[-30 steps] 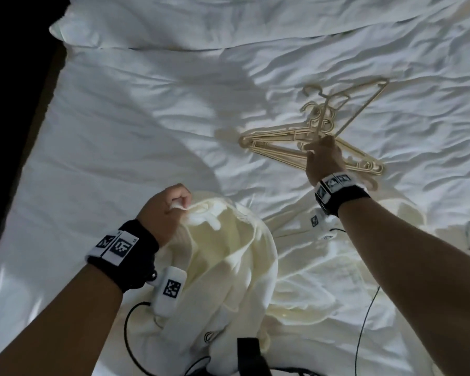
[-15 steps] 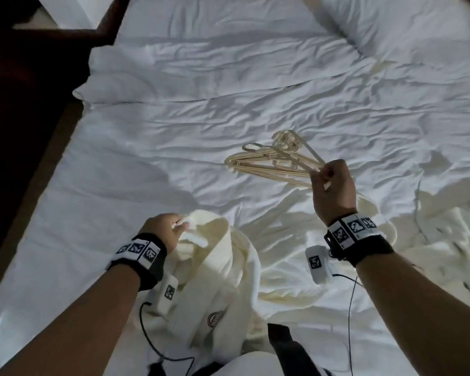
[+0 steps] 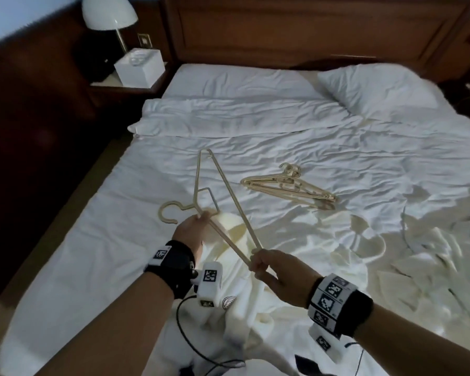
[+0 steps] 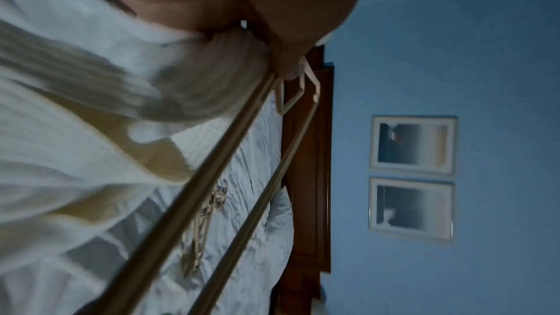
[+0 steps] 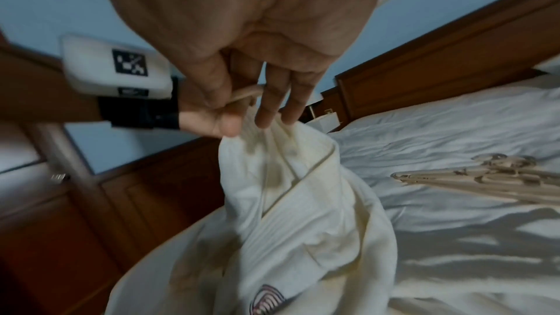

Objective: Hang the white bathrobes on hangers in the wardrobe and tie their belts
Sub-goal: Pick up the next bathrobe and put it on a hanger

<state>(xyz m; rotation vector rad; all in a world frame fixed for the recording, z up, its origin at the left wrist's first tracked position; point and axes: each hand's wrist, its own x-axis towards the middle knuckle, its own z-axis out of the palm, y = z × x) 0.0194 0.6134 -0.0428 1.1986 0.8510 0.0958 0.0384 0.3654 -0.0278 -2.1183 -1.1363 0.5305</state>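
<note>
A cream-white bathrobe (image 3: 242,299) lies bunched on the bed (image 3: 92,253) in front of me. My left hand (image 3: 201,219) grips its collar (image 4: 212,76) together with the neck of one beige hanger (image 3: 229,191), whose hook (image 3: 166,213) points left. My right hand (image 3: 255,260) pinches the hanger's near shoulder end (image 5: 244,93) between thumb and forefinger, just above the bathrobe (image 5: 303,212). Several more beige hangers (image 3: 288,185) lie stacked on the sheet to the right. More white robe cloth (image 3: 432,253) lies crumpled at the right edge.
A wooden headboard (image 3: 310,31) and pillows (image 3: 377,88) close off the far end of the bed. At the left a nightstand carries a lamp (image 3: 109,14) and a white box (image 3: 140,67). Dark floor runs along the left. Two framed pictures (image 4: 412,145) hang on the blue wall.
My right hand lifted one hanger off the pile and carried it left and toward me. My left hand, still holding the collar, now also grips that hanger. My view tilted up to the headboard.
</note>
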